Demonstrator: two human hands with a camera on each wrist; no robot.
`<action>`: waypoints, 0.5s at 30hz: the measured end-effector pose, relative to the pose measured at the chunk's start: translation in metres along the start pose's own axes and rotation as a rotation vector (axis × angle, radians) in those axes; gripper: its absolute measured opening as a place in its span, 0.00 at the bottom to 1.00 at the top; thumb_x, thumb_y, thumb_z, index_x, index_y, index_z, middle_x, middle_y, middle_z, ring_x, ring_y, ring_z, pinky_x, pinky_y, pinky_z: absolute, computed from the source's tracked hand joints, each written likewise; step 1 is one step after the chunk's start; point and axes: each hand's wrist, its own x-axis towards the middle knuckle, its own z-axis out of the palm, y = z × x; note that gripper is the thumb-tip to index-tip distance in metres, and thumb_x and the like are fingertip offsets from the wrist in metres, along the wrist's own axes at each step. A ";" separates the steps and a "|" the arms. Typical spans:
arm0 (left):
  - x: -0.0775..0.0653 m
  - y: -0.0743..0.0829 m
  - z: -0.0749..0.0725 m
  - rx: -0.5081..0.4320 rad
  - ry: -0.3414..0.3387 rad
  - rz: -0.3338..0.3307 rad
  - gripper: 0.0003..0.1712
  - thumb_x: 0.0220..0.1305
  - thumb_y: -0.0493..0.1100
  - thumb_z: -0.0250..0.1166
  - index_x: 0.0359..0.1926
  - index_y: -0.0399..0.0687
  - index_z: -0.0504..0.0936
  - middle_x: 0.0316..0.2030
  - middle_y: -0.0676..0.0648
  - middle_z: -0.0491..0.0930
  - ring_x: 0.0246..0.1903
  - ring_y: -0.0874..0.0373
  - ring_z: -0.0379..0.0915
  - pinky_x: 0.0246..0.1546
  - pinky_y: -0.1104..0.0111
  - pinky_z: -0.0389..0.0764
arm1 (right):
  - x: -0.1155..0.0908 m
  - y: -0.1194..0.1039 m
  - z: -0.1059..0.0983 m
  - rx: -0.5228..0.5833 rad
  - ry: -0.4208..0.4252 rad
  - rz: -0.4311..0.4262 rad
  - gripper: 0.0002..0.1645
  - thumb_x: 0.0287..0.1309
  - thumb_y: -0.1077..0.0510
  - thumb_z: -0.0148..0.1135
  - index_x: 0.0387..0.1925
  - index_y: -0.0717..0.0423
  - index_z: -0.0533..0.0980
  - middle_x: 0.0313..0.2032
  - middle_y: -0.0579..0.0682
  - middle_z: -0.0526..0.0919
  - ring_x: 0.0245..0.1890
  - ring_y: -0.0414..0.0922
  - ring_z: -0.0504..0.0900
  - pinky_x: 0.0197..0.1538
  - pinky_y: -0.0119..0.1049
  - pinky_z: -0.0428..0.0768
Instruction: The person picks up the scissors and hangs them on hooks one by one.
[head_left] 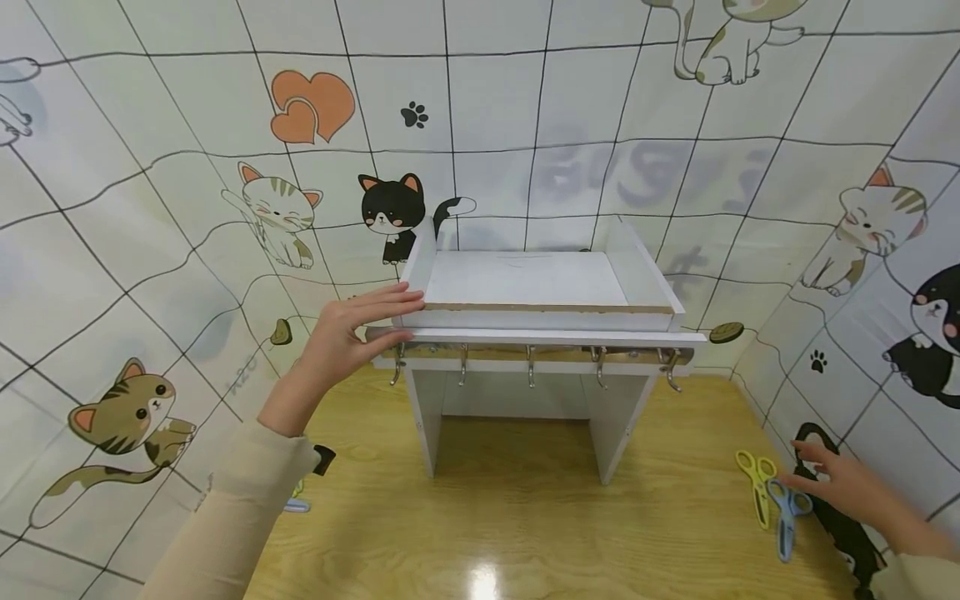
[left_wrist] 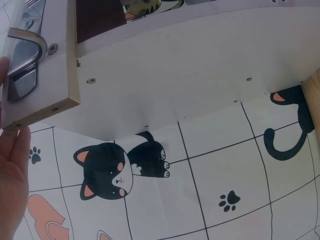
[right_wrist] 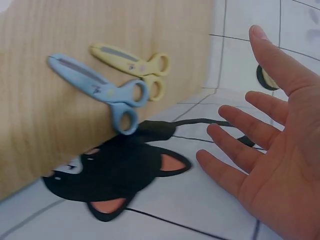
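A white shelf unit point(head_left: 525, 320) stands upright on the wooden table, with a shallow open tray on top and several metal hooks point(head_left: 531, 367) along its front rail. My left hand point(head_left: 348, 329) rests on the unit's front left corner, its fingers straight along the tray's side and the thumb lower, at the board's edge. In the left wrist view, a hook point(left_wrist: 30, 47) and the white underside point(left_wrist: 190, 70) show close up. At the right, my right hand point(head_left: 851, 483) hovers with spread fingers and an empty palm, beside blue scissors point(head_left: 786, 517) and yellow scissors point(head_left: 759, 483).
Wall sheeting point(head_left: 495, 100) with a grid and printed cats surrounds the wooden table point(head_left: 517, 533) at the back and sides. A pale blue object point(head_left: 297, 506) lies at the table's left side, partly hidden by my left sleeve point(head_left: 247, 475).
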 end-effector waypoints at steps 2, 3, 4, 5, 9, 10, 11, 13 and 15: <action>-0.001 0.001 0.000 0.001 -0.002 -0.001 0.27 0.51 0.31 0.75 0.55 0.46 0.86 0.55 0.42 0.84 0.63 0.48 0.76 0.67 0.78 0.68 | -0.002 0.003 0.007 0.018 -0.012 0.015 0.53 0.67 0.37 0.58 0.65 0.83 0.57 0.58 0.85 0.67 0.53 0.80 0.72 0.43 0.63 0.79; -0.001 0.001 0.000 0.002 -0.003 0.000 0.27 0.52 0.31 0.75 0.55 0.46 0.86 0.55 0.42 0.84 0.63 0.48 0.75 0.67 0.78 0.68 | -0.004 0.004 0.010 0.027 -0.016 0.026 0.53 0.67 0.37 0.58 0.64 0.84 0.56 0.57 0.85 0.67 0.53 0.80 0.72 0.43 0.63 0.79; -0.001 0.001 0.000 0.002 0.000 0.000 0.27 0.51 0.31 0.75 0.55 0.46 0.86 0.55 0.42 0.84 0.63 0.48 0.76 0.67 0.78 0.68 | -0.005 0.004 0.013 0.037 -0.022 0.035 0.54 0.67 0.37 0.58 0.64 0.84 0.56 0.57 0.85 0.67 0.53 0.80 0.72 0.43 0.63 0.80; -0.002 0.002 0.000 0.004 0.002 -0.001 0.27 0.51 0.31 0.75 0.55 0.46 0.86 0.55 0.42 0.84 0.63 0.48 0.76 0.67 0.78 0.68 | -0.006 0.005 0.016 0.042 -0.028 0.043 0.54 0.67 0.37 0.58 0.64 0.85 0.55 0.57 0.85 0.67 0.53 0.80 0.72 0.44 0.63 0.80; -0.005 0.002 0.000 0.014 0.011 -0.015 0.27 0.51 0.31 0.76 0.55 0.47 0.86 0.55 0.42 0.84 0.63 0.50 0.76 0.66 0.79 0.68 | -0.010 0.007 0.024 0.066 -0.063 0.066 0.54 0.68 0.36 0.56 0.64 0.85 0.55 0.57 0.85 0.67 0.52 0.78 0.74 0.44 0.60 0.81; -0.006 0.002 -0.001 0.016 0.014 -0.020 0.28 0.51 0.31 0.76 0.55 0.47 0.86 0.55 0.42 0.84 0.63 0.50 0.76 0.66 0.79 0.68 | -0.010 0.008 0.026 0.070 -0.070 0.070 0.54 0.68 0.36 0.56 0.64 0.86 0.56 0.57 0.85 0.68 0.51 0.77 0.76 0.45 0.60 0.82; -0.006 0.002 -0.001 0.016 0.017 -0.021 0.28 0.51 0.31 0.76 0.55 0.47 0.86 0.55 0.42 0.84 0.63 0.50 0.76 0.66 0.79 0.68 | -0.010 0.010 0.027 0.072 -0.078 0.080 0.55 0.67 0.36 0.57 0.63 0.86 0.56 0.57 0.85 0.68 0.51 0.76 0.77 0.45 0.59 0.82; -0.007 0.002 -0.001 0.015 0.019 -0.023 0.28 0.51 0.31 0.76 0.55 0.47 0.85 0.55 0.42 0.84 0.64 0.50 0.76 0.67 0.79 0.68 | -0.010 0.013 0.032 0.073 -0.082 0.090 0.55 0.67 0.36 0.57 0.61 0.87 0.58 0.54 0.84 0.71 0.49 0.73 0.79 0.46 0.58 0.82; -0.008 0.003 -0.001 0.014 0.022 -0.023 0.28 0.51 0.31 0.76 0.55 0.47 0.85 0.55 0.42 0.84 0.63 0.50 0.76 0.66 0.79 0.68 | -0.011 0.016 0.036 0.080 -0.083 0.108 0.55 0.66 0.36 0.58 0.60 0.89 0.60 0.52 0.83 0.74 0.48 0.71 0.80 0.45 0.56 0.83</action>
